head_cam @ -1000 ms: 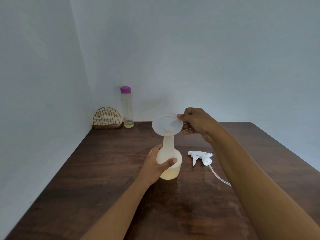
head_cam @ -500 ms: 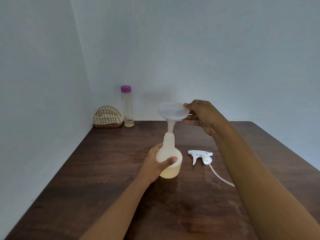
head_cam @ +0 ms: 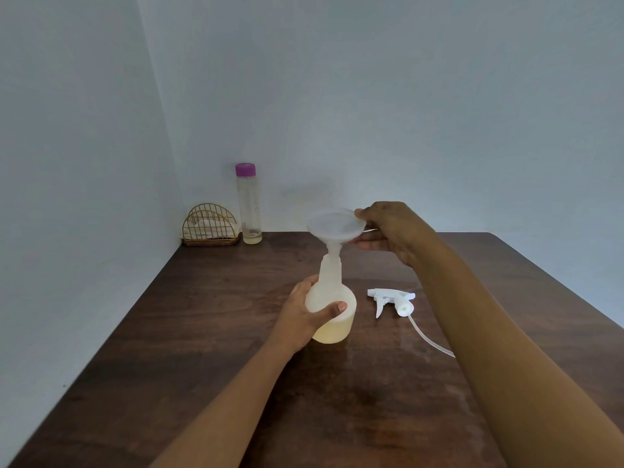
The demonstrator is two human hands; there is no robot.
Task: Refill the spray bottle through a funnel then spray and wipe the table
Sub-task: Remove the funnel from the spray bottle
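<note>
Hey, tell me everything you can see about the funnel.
The funnel is translucent white plastic, with a wide round bowl and a narrow spout. It is nearly upright, held over the spray bottle, spout pointing at its open neck; whether the tip is inside is unclear. The right hand pinches its rim.

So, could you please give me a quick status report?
Left hand grips spray bottle. Right hand holds funnel, spout at bottle mouth. Trigger head lies alongside.

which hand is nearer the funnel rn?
Right. The right hand holds the funnel by its rim; the left hand grips the spray bottle lower down, off the funnel.
</note>
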